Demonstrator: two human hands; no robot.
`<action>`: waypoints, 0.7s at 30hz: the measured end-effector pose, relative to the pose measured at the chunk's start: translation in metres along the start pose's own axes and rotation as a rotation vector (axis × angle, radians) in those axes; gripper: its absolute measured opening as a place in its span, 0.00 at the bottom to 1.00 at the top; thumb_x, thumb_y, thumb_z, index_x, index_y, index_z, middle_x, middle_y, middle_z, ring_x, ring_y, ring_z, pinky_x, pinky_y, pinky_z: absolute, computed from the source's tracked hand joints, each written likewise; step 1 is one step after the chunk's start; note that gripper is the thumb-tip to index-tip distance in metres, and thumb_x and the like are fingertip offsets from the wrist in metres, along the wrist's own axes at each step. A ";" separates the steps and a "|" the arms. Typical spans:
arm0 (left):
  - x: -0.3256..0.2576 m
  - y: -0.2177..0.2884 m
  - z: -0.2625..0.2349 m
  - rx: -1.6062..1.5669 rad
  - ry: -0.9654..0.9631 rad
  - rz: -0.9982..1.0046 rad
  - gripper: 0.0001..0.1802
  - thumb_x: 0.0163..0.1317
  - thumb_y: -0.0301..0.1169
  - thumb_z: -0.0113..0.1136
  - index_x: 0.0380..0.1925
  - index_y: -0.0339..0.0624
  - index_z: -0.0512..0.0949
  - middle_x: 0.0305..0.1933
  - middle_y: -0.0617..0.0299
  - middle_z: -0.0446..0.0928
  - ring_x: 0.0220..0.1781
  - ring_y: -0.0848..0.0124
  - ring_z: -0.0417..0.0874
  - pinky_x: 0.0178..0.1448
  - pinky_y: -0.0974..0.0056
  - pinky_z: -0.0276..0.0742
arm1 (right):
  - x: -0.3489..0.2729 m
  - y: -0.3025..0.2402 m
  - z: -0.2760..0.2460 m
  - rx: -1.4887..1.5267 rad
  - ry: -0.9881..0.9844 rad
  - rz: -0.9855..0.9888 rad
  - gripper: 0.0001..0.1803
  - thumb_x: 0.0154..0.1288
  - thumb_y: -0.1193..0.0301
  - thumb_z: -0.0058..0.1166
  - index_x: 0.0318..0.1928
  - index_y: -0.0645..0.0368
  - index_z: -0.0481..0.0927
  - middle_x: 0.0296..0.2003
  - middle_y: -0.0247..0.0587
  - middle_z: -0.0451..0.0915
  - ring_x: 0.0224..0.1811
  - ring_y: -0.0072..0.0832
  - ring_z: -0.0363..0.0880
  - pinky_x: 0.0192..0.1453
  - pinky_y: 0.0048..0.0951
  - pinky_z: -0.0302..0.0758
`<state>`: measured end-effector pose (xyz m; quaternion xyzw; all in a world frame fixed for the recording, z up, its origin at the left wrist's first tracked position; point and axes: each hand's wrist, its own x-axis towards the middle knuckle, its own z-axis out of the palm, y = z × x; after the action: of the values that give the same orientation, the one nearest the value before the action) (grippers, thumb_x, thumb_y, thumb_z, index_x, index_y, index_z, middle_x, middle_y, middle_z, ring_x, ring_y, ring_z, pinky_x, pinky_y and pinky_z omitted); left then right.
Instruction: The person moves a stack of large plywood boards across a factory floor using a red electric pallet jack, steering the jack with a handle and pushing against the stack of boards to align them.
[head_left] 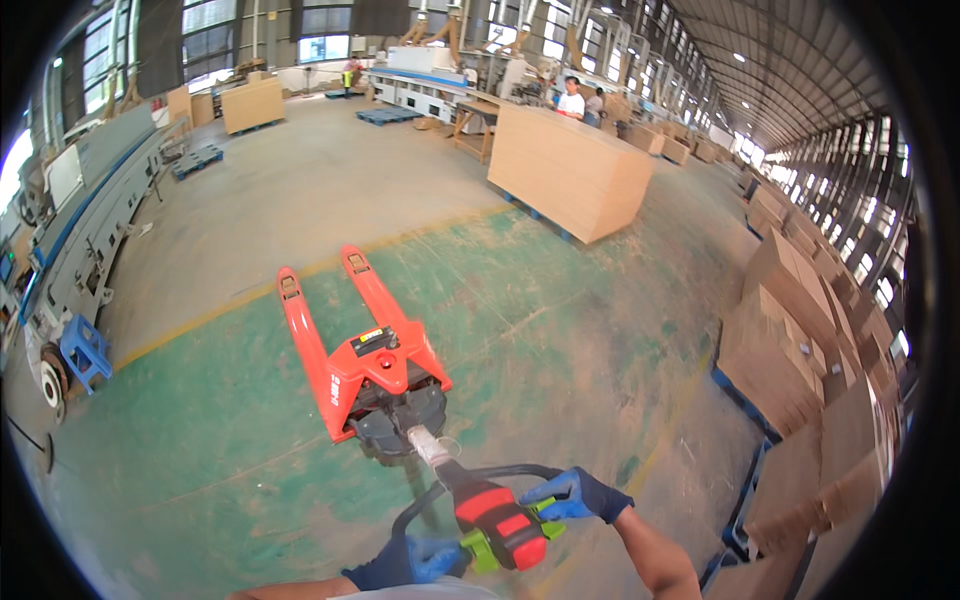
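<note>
A red electric pallet jack [372, 365] stands on the green floor, its two forks pointing away from me. Its black tiller arm rises toward me and ends in a red-and-black control head [503, 522] with green levers at both sides. My right hand [572, 495], in a blue glove, is closed on the right side of the handle, fingers beside the green lever. At the left side of the handle my left hand [425, 558], also blue-gloved, is closed round the grip, slightly blurred and partly cut by my clothing. Nothing lies on the forks.
A large board stack [567, 165] sits on a blue pallet ahead to the right. Several stacks of boards [770, 365] line the right side. Along the left runs a long machine [95, 215] with a blue stool [86, 352] beside it. A person [571, 100] stands behind the big stack.
</note>
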<state>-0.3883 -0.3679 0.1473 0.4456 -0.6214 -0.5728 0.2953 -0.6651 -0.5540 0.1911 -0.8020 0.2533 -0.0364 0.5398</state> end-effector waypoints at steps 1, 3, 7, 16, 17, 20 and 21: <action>0.014 0.002 0.009 0.047 0.016 -0.001 0.15 0.68 0.39 0.46 0.46 0.45 0.78 0.41 0.63 0.80 0.43 0.75 0.79 0.51 0.68 0.70 | -0.002 0.008 -0.019 -0.008 -0.030 -0.007 0.18 0.56 0.72 0.60 0.49 0.58 0.81 0.45 0.43 0.82 0.43 0.23 0.80 0.48 0.25 0.74; 0.042 0.007 0.028 0.287 0.080 0.088 0.16 0.69 0.41 0.42 0.47 0.49 0.77 0.43 0.65 0.81 0.46 0.72 0.80 0.60 0.64 0.65 | -0.005 0.023 -0.055 -0.113 -0.015 -0.225 0.16 0.57 0.73 0.60 0.47 0.58 0.82 0.46 0.43 0.82 0.40 0.22 0.81 0.46 0.24 0.74; 0.084 0.023 0.053 0.333 0.228 0.007 0.15 0.68 0.39 0.44 0.50 0.54 0.76 0.44 0.69 0.82 0.44 0.67 0.83 0.67 0.57 0.61 | 0.017 0.036 -0.108 -0.117 -0.184 -0.032 0.16 0.56 0.68 0.63 0.46 0.54 0.83 0.37 0.41 0.84 0.32 0.26 0.83 0.37 0.25 0.76; 0.082 -0.009 0.111 0.153 1.055 -0.175 0.13 0.64 0.33 0.50 0.38 0.39 0.81 0.27 0.59 0.83 0.27 0.68 0.84 0.31 0.65 0.79 | 0.016 0.079 -0.085 -0.207 -0.128 -0.253 0.20 0.55 0.54 0.62 0.44 0.52 0.84 0.30 0.44 0.83 0.29 0.33 0.83 0.34 0.28 0.77; 0.083 0.003 0.104 0.202 1.094 -0.211 0.15 0.63 0.33 0.49 0.34 0.34 0.83 0.20 0.56 0.81 0.23 0.69 0.83 0.28 0.66 0.78 | 0.017 0.079 -0.081 -0.239 -0.146 -0.255 0.20 0.56 0.53 0.61 0.44 0.52 0.84 0.30 0.45 0.83 0.29 0.35 0.83 0.34 0.29 0.77; 0.088 -0.004 0.130 0.238 1.350 -0.253 0.15 0.63 0.32 0.48 0.36 0.33 0.82 0.18 0.57 0.80 0.22 0.69 0.82 0.27 0.66 0.76 | 0.012 0.083 -0.070 -0.231 -0.232 -0.272 0.24 0.58 0.48 0.57 0.46 0.53 0.82 0.31 0.50 0.82 0.31 0.44 0.82 0.37 0.37 0.77; 0.090 -0.009 0.141 0.195 1.416 -0.277 0.16 0.64 0.33 0.48 0.36 0.31 0.82 0.16 0.57 0.78 0.19 0.71 0.80 0.26 0.67 0.75 | 0.009 0.090 -0.066 -0.210 -0.247 -0.273 0.25 0.59 0.48 0.56 0.47 0.54 0.82 0.31 0.50 0.82 0.31 0.45 0.81 0.37 0.37 0.77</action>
<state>-0.5481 -0.3841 0.1020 0.8083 -0.2677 -0.1212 0.5102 -0.7119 -0.6400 0.1374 -0.8791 0.0766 0.0159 0.4701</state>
